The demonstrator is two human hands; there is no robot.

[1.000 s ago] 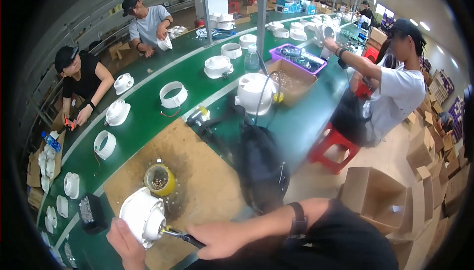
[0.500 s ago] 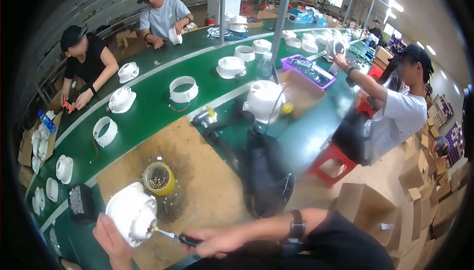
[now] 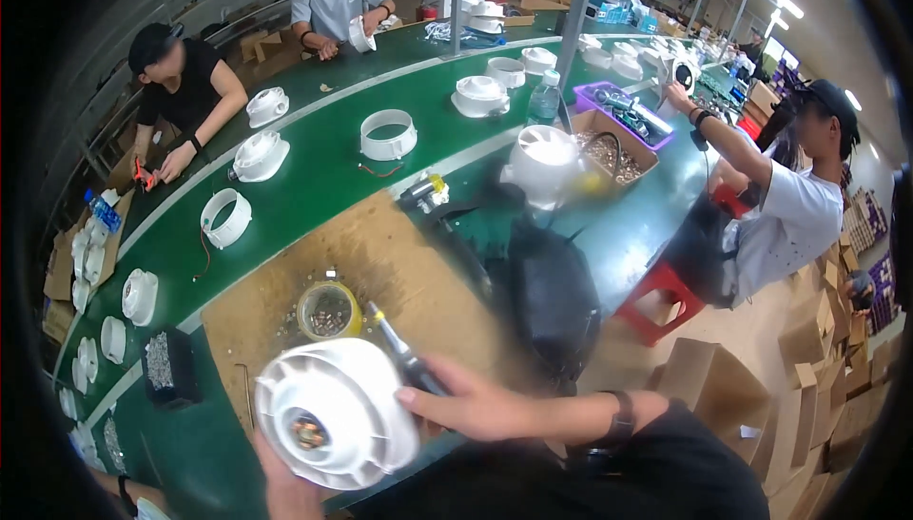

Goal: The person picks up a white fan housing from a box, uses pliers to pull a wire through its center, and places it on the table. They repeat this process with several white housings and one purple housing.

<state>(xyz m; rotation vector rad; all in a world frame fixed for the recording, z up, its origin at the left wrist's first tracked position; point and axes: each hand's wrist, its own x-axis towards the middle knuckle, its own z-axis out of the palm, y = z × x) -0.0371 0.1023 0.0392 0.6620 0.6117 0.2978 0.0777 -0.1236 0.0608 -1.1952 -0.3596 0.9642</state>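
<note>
A round white plastic fan housing (image 3: 366, 396) is tilted above the board, with ribs round its rim and copper windings (image 3: 307, 433) visible in its central opening. My left hand (image 3: 288, 487) grips it from below at the lower left, its fingers mostly hidden behind the part. My right hand (image 3: 471, 401) is closed round a screwdriver (image 3: 411, 360) with a dark handle, its tip pointing up and away. The right thumb also presses against the housing's right edge. Just beyond the housing stands a yellow-rimmed tub (image 3: 356, 318) of small metal pieces.
A stained brown board (image 3: 418, 263) lies under my work. Past it, a green conveyor (image 3: 314, 173) carries several white housings and rings. A black box of screws (image 3: 169, 368) is at left, a black bag (image 3: 552, 292) at right. Three co-workers sit around the line.
The housing has moved right and turned so its opening with copper windings faces up toward me. The screwdriver has come away from it and points upward, and my right thumb now touches the housing.
</note>
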